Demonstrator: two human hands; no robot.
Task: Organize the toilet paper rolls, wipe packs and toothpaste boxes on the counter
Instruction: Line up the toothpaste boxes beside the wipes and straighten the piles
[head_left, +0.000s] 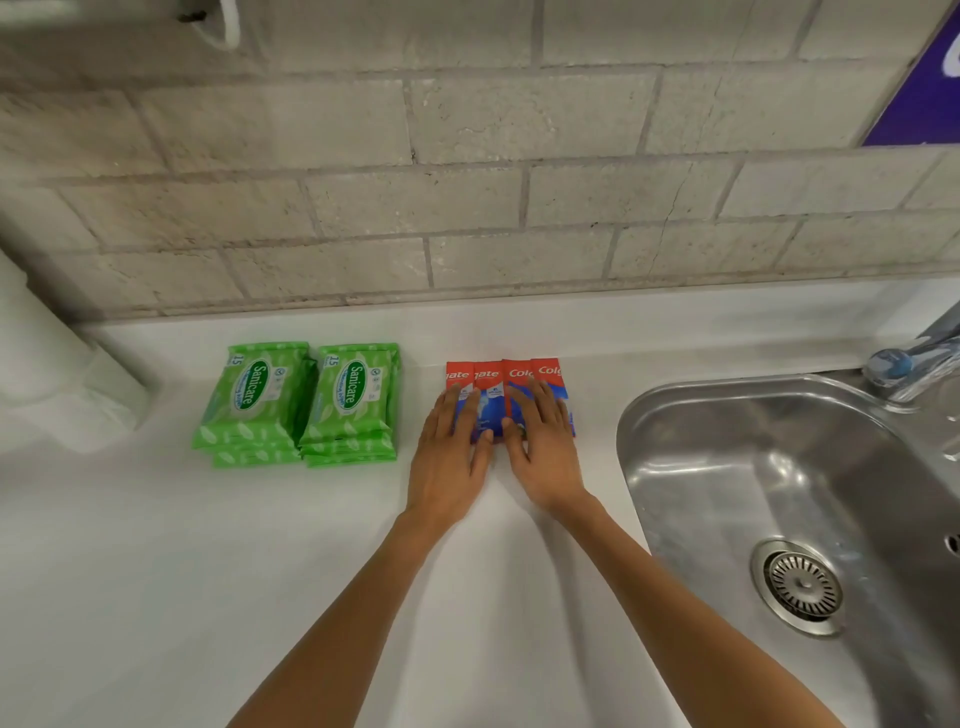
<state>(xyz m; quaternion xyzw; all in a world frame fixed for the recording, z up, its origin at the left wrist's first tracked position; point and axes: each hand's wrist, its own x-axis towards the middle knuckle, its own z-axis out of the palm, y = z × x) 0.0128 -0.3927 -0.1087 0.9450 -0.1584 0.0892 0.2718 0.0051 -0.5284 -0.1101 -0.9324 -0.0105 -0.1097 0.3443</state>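
Presently, both hands lie flat, palms down, side by side with the thumbs close together. The left hand rests its straight fingers on the left pair of toothpaste boxes. The right hand covers the right pair in the same way. Neither hand grips anything.

The four boxes lie in one row, long sides touching, red ends toward the wall. Assessment: these are light, stiff card cartons with smooth faces. They are likely to slide readily on the counter and to skew if pushed at one corner. They are best squared by pressing on the flat tops or near ends, or lifted by the long edges.

Left of the boxes, and apart from them, stand two stacks of green wipe packs, judged soft and pliable. At the far left edge are white toilet paper rolls, blurred. The sink lies near the boxes on the right.
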